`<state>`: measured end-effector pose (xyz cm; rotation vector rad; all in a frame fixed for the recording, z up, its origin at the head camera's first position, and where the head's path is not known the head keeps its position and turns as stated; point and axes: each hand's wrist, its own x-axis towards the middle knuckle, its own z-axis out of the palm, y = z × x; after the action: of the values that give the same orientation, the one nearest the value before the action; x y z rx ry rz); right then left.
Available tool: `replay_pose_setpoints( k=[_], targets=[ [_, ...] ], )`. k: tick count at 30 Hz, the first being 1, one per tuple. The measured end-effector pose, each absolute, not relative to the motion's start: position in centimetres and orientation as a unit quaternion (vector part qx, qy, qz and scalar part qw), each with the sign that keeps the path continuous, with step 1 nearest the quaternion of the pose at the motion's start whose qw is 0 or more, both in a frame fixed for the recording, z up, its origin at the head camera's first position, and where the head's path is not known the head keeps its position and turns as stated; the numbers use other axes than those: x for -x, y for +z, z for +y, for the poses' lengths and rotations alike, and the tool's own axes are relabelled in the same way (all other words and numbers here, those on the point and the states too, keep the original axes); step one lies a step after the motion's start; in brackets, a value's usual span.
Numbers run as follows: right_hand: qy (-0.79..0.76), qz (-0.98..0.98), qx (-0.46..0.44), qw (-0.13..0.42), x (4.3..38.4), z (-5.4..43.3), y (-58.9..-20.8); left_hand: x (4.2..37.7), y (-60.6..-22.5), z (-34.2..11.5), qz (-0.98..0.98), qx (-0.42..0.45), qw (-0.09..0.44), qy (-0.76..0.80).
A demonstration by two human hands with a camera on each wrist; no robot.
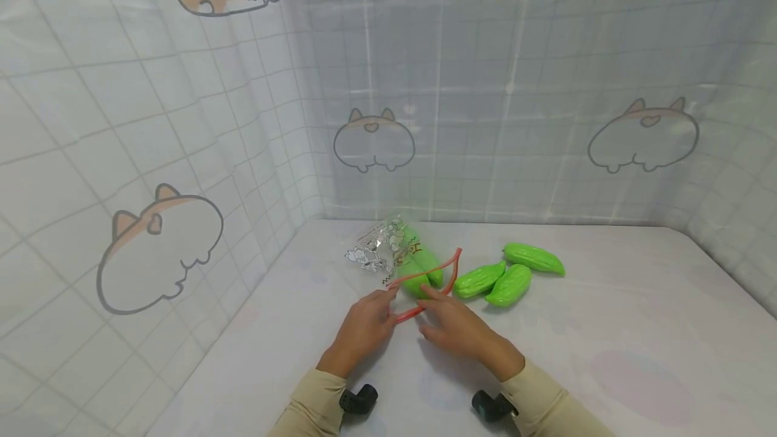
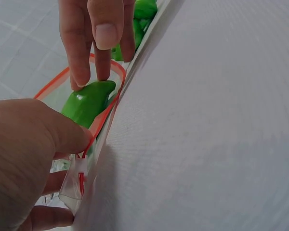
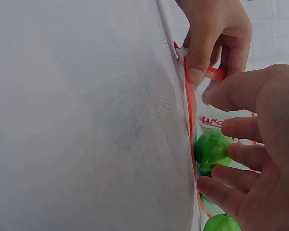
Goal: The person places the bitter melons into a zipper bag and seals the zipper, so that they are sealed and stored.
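Observation:
A clear plastic zip bag (image 1: 375, 248) with a red-orange rim and printed cartoon figures lies in front of me, its mouth spread towards me. Inside it rest green bitter melons (image 1: 417, 265), ridged and glossy. My left hand (image 1: 366, 324) pinches the near left corner of the rim, by the red slider (image 2: 81, 184), between thumb and fingers. My right hand (image 1: 458, 329) reaches over the bag's mouth, its fingers loosely extended. In the left wrist view, its fingertips touch the near end of one bitter melon (image 2: 89, 103) at the opening.
Several more bitter melons (image 1: 508, 285) lie on the white tabletop (image 1: 595, 329) just right of the bag. Behind and at both sides hang pale grid-patterned curtains (image 1: 510, 120) with cartoon dogs. Black wrist cameras (image 1: 359, 400) stick out from the sleeves.

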<state>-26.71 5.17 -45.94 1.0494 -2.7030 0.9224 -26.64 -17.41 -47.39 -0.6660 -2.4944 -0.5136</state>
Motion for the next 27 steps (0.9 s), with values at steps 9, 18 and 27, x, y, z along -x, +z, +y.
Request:
replay_pose_setpoints(
  k=[9, 18, 27],
  targets=[
    [0.299, -0.888, -0.346, 0.048, 27.3, 4.9, -46.0, 26.8, -47.6, -17.4, -0.916, 0.244, 0.257, -0.19],
    [0.295, -0.891, -0.342, 0.037, 28.2, 4.8, -46.1, 26.9, -47.6, -17.5, -0.915, 0.245, 0.259, -0.19],
    [0.279, -0.895, -0.345, 0.058, 29.0, 4.4, -46.3, 27.0, -47.9, -17.5, -0.914, 0.238, 0.258, -0.202]
  ],
)
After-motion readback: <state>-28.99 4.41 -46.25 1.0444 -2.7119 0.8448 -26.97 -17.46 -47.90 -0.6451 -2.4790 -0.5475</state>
